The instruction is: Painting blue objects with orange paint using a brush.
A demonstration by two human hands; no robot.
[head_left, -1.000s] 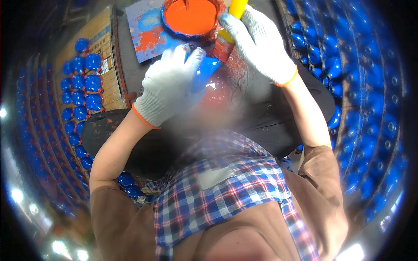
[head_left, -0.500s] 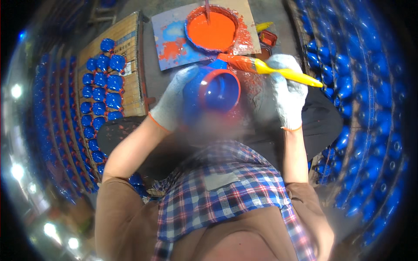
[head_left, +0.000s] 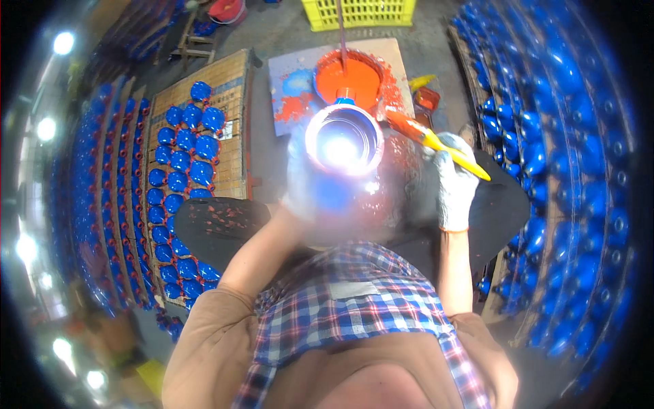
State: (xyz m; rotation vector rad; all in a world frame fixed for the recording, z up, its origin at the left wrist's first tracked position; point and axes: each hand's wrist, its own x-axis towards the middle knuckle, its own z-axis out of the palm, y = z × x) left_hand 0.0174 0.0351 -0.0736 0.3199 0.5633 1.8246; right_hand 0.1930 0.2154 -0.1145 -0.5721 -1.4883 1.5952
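Observation:
A glossy blue spouted pot [head_left: 344, 126] is in my left hand [head_left: 297, 184], which is blurred and partly hidden by the pot; the fingers go around its left side. The pot's round mouth faces up, with strong glare inside, and its orange-tipped spout points away from me. My right hand [head_left: 455, 194], in a white glove, grips a yellow-handled paintbrush [head_left: 470, 164]. Orange paint coats the bristles, which lie just right of the pot's rim. Beyond the pot stands a bowl of orange paint [head_left: 368, 76] with a stick in it.
The bowl rests on a paint-splattered board [head_left: 285, 117]. Several blue pots [head_left: 180, 162] sit on a slatted panel [head_left: 235, 102] at left, with more rows on racks [head_left: 538, 140] at right. A yellow crate [head_left: 361, 15] stands at the far side. A small red-stained container [head_left: 427, 99] lies near the board.
The pot has turned so its mouth faces up instead of to the right. My right hand and the brush have shifted slightly downward in view. The whole view has moved, showing the yellow crate.

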